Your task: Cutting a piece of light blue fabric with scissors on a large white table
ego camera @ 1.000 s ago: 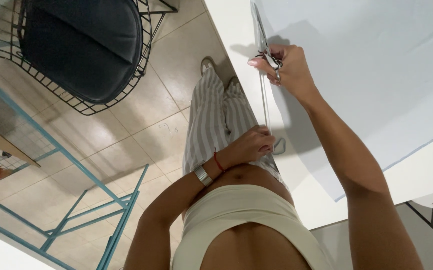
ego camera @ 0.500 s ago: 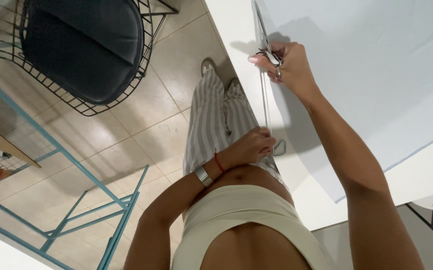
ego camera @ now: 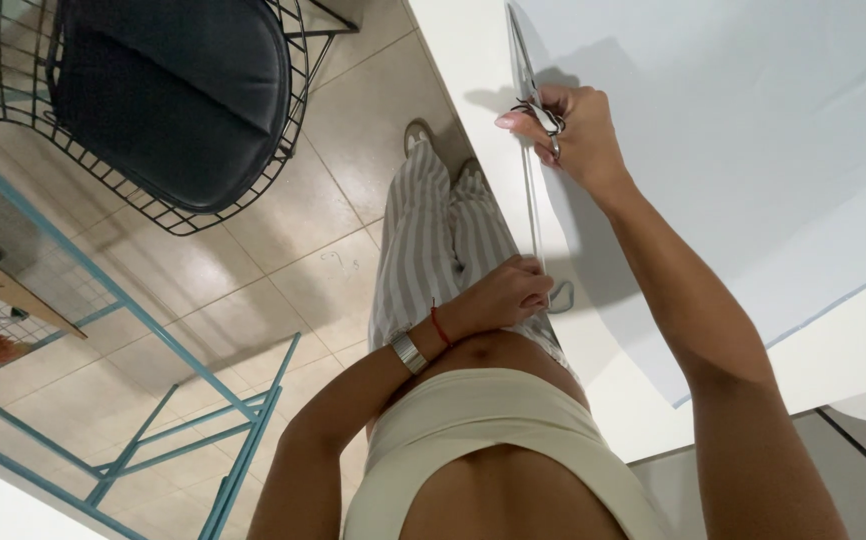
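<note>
Beige tiles (ego camera: 283, 250) are covering the floor, with daylight gleaming off them. A black wire chair (ego camera: 168, 95) with a dark cushion is standing well left of the fingers. A teal metal frame (ego camera: 133, 380) is slanting across below it. A white table (ego camera: 473, 60) is stretching beneath the fingers.

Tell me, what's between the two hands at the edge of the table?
In the head view, a narrow cut strip of pale fabric runs between the right hand, which works scissors, and the left hand, which pinches the strip's near end.
</note>
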